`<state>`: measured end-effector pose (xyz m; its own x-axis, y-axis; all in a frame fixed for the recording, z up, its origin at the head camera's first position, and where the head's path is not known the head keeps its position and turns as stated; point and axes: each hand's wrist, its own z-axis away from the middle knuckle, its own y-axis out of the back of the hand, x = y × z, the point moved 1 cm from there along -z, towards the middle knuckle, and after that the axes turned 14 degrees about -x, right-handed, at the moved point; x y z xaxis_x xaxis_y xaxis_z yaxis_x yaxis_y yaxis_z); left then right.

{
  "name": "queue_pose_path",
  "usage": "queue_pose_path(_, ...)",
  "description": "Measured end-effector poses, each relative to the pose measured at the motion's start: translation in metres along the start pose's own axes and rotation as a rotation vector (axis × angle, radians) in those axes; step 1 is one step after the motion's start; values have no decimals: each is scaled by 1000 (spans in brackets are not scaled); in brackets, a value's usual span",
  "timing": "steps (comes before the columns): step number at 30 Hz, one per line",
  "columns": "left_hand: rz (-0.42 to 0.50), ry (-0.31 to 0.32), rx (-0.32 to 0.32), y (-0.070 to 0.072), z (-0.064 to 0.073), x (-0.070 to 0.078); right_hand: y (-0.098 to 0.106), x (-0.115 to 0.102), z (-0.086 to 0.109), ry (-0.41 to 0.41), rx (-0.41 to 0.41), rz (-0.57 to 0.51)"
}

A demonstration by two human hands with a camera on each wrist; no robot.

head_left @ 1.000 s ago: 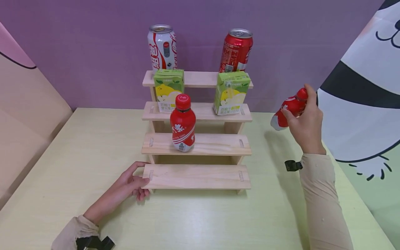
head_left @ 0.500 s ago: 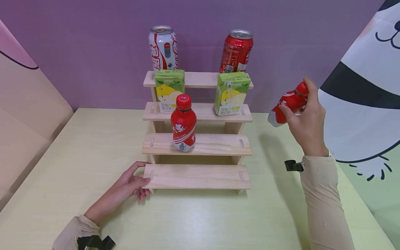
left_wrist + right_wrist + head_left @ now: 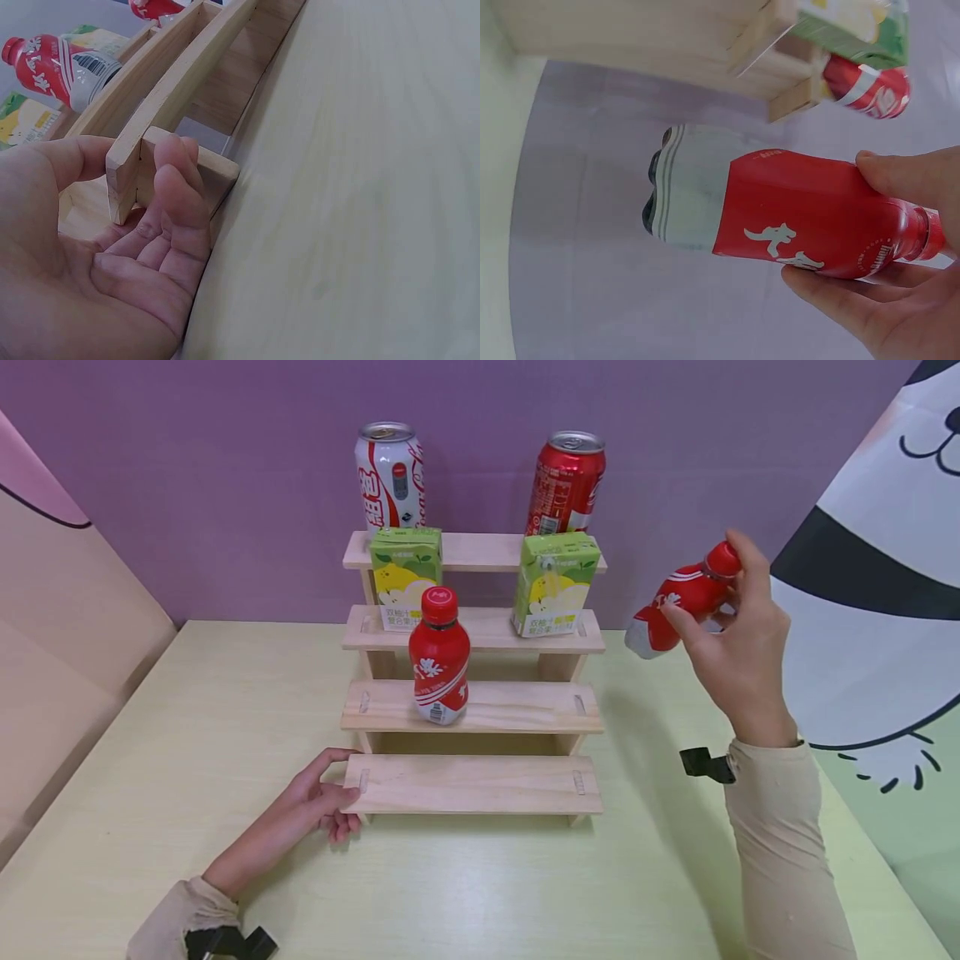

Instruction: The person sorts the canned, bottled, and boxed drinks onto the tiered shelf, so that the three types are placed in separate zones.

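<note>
My right hand holds a small red drink bottle in the air to the right of a wooden step rack. The bottle is tilted, cap toward the upper right and its whitish base to the lower left. In the right wrist view, thumb and fingers pinch the bottle around its upper part. My left hand grips the left end of the rack's lowest step, with fingers on both sides of the board in the left wrist view. A matching red bottle stands upright left of centre on the step above.
Two green juice boxes stand on the second step from the top. A white can and a red can stand on the top step. A purple wall rises behind the pale table.
My right hand has carried the bottle a little up, with its base swinging left toward the rack, and the bottle tilts more. My left hand and the rack have stayed put.
</note>
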<state>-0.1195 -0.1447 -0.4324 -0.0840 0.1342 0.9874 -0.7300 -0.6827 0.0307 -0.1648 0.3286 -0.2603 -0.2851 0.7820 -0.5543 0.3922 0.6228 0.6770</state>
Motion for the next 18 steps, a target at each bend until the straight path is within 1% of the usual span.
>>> queue_pose_path(5,-2,7,4,1,0,-1,1,-10,2,48,0,-60)
queue_pose_path(9,7,4,2,1,-1,-1,0,-18,5,61,-18,-91)
queue_pose_path(13,17,0,-1,0,-1,-1,1,-27,9,74,-35,-89)
queue_pose_path(18,23,-4,-1,0,-1,-1,2,-41,13,143,-24,-58)
